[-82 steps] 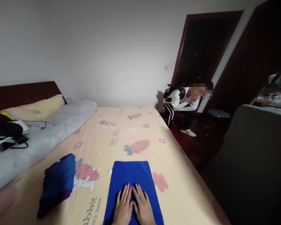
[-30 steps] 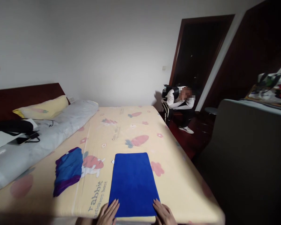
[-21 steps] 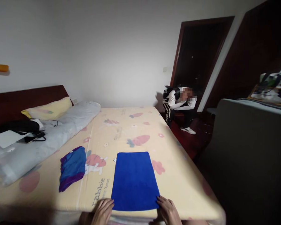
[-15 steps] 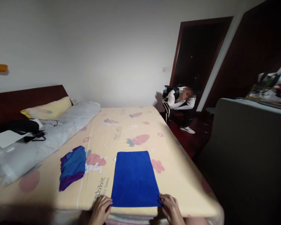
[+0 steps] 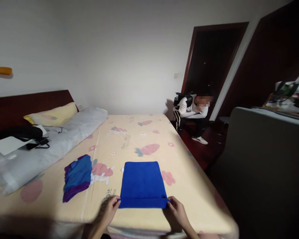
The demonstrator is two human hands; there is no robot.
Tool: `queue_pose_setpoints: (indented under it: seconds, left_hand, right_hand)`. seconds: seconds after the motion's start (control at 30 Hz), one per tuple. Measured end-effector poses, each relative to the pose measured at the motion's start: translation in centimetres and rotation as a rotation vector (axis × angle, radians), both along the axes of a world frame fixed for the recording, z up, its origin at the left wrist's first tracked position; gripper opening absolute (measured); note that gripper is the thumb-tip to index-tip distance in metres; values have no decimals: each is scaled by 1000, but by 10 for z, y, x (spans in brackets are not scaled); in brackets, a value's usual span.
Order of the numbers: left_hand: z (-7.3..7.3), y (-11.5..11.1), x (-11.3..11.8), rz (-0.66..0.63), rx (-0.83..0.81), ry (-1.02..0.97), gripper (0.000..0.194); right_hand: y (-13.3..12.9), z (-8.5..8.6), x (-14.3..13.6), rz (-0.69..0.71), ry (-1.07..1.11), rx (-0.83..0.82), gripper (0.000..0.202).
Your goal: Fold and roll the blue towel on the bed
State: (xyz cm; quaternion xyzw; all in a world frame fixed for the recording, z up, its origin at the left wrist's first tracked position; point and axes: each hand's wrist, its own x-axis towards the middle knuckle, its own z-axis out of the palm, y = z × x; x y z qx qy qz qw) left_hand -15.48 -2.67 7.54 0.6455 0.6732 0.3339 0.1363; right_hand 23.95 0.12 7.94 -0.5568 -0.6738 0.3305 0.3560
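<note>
a yellow printed bed; near its front edge, a blue cloth could skew or crease if pulled unevenly. it looks smooth, near strip turned up. left hand and right hand, apart, pinch the strip's ends. small white tag at left.

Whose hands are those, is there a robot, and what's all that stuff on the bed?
There's no robot here! A person wears one camera on their head, looking forward and down, so every picture shows roughly what they face. The left hand and right hand are theirs. Each pinches one side of a flat blue cloth near its closest edge, which is turned up. It lies on the bed. To its left is a crumpled blue-and-purple cloth. Somebody else sits by the door.
</note>
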Motion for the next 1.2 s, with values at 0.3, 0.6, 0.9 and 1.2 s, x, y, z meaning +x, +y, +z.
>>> queue_pose_setpoints:
  seconds: [0.3, 0.6, 0.9, 1.2]
  left_hand:
    - [-15, 5, 16, 3, -41, 144, 19]
    - [-5, -10, 88, 3, -28, 411, 42]
    - [-40, -20, 95, -130, 24, 488, 43]
    - [-24, -21, 19, -217, -12, 542, 51]
  right_hand:
    - [4, -30, -7, -176, -297, 165, 26]
    - [-19, -39, -56, -39, -466, 430, 27]
    - [-30, -42, -70, 21, -557, 372, 38]
    - [-29, -37, -4, -37, -670, 268, 46]
